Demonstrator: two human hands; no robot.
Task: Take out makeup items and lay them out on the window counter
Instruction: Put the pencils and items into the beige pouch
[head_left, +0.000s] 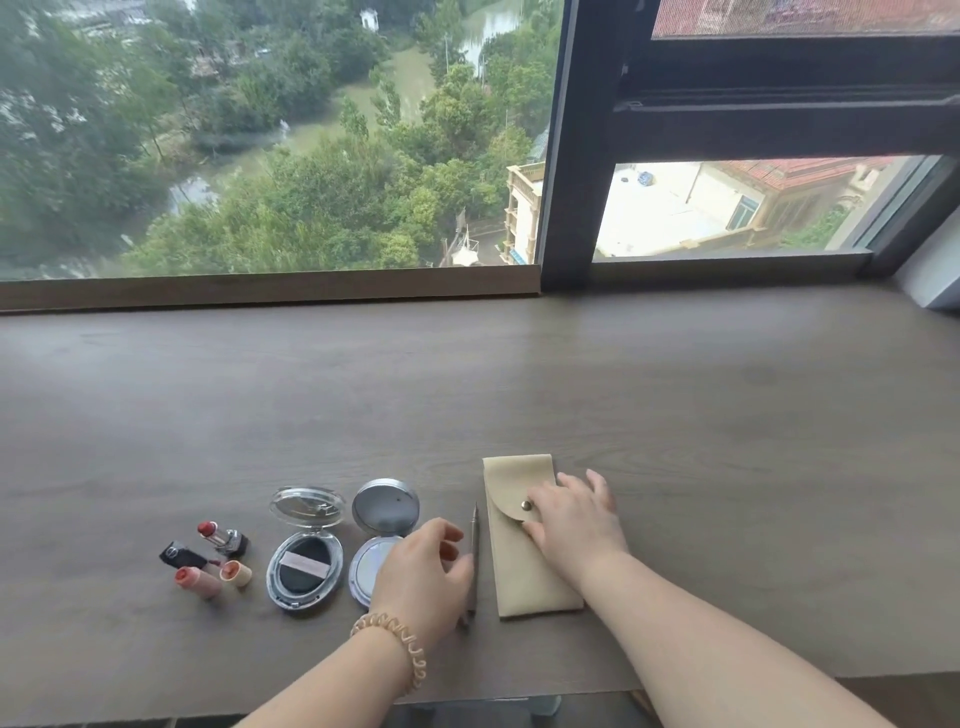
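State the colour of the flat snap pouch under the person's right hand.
The pouch is pale beige, seen best in the head view.

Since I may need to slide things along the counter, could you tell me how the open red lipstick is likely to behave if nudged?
The red lipstick lies on its side and looks cylindrical, so it would probably roll rather than slide. Its red tip is exposed with no cap, so it could smear the counter or get dented. It probably feels light and smooth-cased.

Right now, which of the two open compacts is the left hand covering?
The right compact, with the plain silver lid: the left hand overlaps its base. The left compact, showing a black puff, lies uncovered.
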